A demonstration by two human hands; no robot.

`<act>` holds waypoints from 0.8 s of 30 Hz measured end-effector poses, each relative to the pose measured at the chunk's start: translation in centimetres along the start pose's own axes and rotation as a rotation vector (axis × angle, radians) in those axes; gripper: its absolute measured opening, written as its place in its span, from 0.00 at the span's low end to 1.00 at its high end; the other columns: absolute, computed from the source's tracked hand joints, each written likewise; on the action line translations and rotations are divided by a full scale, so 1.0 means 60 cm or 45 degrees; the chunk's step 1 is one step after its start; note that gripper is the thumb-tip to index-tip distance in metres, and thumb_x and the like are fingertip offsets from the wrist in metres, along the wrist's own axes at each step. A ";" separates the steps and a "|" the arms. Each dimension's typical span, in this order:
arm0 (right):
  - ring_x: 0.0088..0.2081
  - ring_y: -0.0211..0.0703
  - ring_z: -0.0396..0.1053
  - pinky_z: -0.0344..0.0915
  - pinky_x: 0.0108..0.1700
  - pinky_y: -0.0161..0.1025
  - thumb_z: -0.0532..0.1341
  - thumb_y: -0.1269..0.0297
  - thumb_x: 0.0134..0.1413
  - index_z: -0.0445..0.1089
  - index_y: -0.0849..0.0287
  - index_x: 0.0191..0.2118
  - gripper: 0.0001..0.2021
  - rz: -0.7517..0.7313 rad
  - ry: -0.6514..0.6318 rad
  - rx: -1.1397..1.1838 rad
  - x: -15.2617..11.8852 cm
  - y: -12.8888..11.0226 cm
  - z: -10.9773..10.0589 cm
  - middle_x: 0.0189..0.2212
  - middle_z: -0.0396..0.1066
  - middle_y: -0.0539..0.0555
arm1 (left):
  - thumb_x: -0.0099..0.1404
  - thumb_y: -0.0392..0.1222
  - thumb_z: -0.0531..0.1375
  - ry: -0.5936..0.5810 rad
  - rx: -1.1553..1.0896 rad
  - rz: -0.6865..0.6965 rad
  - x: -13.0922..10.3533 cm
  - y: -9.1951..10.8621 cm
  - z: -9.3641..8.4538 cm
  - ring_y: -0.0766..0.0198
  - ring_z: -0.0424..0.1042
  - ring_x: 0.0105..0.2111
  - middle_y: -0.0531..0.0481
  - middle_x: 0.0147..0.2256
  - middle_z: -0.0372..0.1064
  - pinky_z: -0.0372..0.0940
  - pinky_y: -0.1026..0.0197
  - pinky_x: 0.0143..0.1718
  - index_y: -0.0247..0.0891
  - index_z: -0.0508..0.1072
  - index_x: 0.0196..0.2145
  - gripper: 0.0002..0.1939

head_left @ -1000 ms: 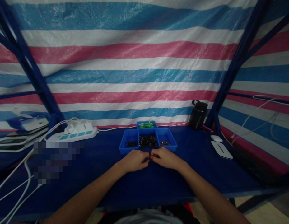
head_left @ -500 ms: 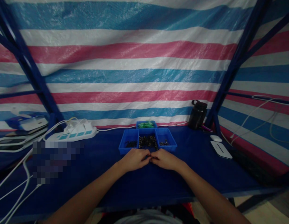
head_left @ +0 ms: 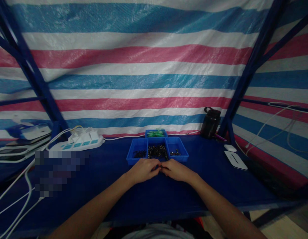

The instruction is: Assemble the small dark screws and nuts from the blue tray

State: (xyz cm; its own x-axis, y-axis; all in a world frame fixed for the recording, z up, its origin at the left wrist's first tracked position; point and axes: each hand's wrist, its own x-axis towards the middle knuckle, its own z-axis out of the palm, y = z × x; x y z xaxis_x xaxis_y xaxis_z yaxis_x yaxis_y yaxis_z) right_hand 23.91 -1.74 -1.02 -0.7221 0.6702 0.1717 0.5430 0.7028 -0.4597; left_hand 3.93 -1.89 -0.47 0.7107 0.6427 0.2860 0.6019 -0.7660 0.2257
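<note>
Striped tarpaulin in blue, white and pink closes off the back and sides of the booth, carried on dark blue frame poles. Below it I see a dark blue counter.

Working from the left: a stack of flat devices lies at the counter's far left edge. Just beside it sits a white power strip with chargers plugged in, and white cables run from it down over the counter's left part.

At centre stand the blue trays: three compartments in a row, with a fourth behind them holding green parts. The left compartment holds a few dark pieces, the middle one a heap of small shiny metal parts, the right one a small number of the same kind.

My left hand and right hand rest on the counter directly in front of the trays, just short of the near rim. The fingertips of both meet at the midline, pinched together. Something tiny may be between them, but I cannot tell what; it is too small and dark to resolve. The middle compartment lies straight beyond the meeting point.

To the right, well apart from both hands, a dark bottle stands against the tarpaulin. Nearer the counter's right edge lie two white devices.
</note>
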 end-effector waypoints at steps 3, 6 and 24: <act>0.25 0.36 0.68 0.57 0.27 0.30 0.52 0.66 0.62 0.72 0.63 0.37 0.12 -0.004 -0.001 0.012 0.000 0.004 0.002 0.25 0.72 0.53 | 0.64 0.39 0.55 0.008 0.005 -0.002 0.000 -0.002 0.002 0.67 0.67 0.26 0.55 0.27 0.68 0.53 0.67 0.26 0.40 0.69 0.38 0.05; 0.25 0.37 0.68 0.58 0.28 0.30 0.51 0.65 0.63 0.72 0.63 0.36 0.13 -0.004 -0.011 0.019 0.000 0.008 0.004 0.24 0.72 0.53 | 0.64 0.40 0.55 0.017 0.005 -0.007 0.001 -0.002 0.003 0.67 0.67 0.26 0.55 0.27 0.68 0.52 0.67 0.26 0.40 0.69 0.39 0.06; 0.24 0.36 0.65 0.52 0.26 0.32 0.55 0.63 0.59 0.72 0.62 0.31 0.11 0.077 -0.003 -0.092 -0.003 0.005 0.004 0.24 0.72 0.52 | 0.68 0.42 0.52 -0.067 0.083 -0.030 0.000 0.002 -0.006 0.64 0.71 0.30 0.52 0.31 0.71 0.57 0.66 0.29 0.40 0.68 0.40 0.08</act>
State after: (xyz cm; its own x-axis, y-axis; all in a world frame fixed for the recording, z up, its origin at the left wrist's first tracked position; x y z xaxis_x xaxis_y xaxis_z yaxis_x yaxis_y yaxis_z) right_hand 24.13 -1.70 -1.40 -0.6881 0.7114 0.1433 0.6150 0.6765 -0.4051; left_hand 3.89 -1.98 -0.10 0.7130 0.6618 0.2316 0.6400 -0.7492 0.1705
